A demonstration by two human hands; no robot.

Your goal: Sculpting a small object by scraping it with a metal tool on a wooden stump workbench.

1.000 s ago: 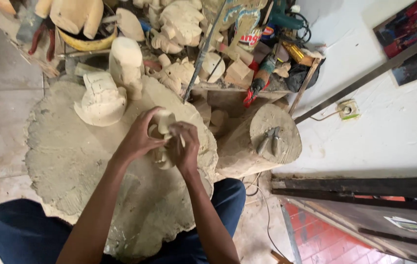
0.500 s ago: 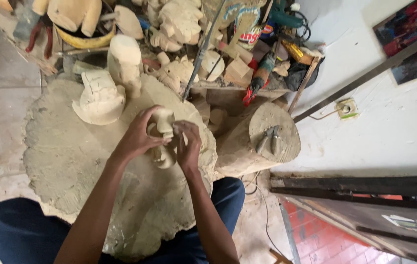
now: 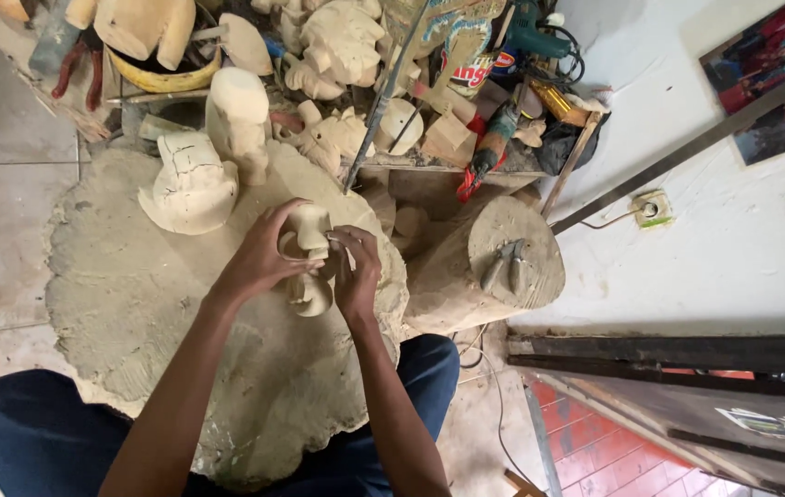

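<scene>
gripping a small pale wood carving [image 3: 308,260] from both sides, the left hand [image 3: 259,262] wraps its fingers over the upper part while the right hand [image 3: 356,276] pinches the edge at 3 o'clock, fingers curled shut on it. whether the right hand also holds a small tool cannot be told. the carving is held just above the wide, dusty stump [image 3: 135,313] that spreads across the lap, probably so the stump catches chips and steadies the wrists.

at 10 o'clock from the hands a cracked rough block [image 3: 188,189] rests on the stump, and at 11 o'clock a tall upright blank [image 3: 238,120] stands beside it, both within easy reach. at 3 o'clock a smaller log [image 3: 503,267] lies on its side with its cut face up, serving as a rest for pliers [image 3: 506,262].

at 12 o'clock a low shelf [image 3: 448,166] is crowded with unfinished pale figures [image 3: 337,46], wood offcuts and hand tools. a yellow bowl [image 3: 164,81] at 11 o'clock holds a large pale carved piece. a green power drill [image 3: 532,37] with a coiled cable sits at 1 o'clock, near the white wall [image 3: 733,258].
</scene>
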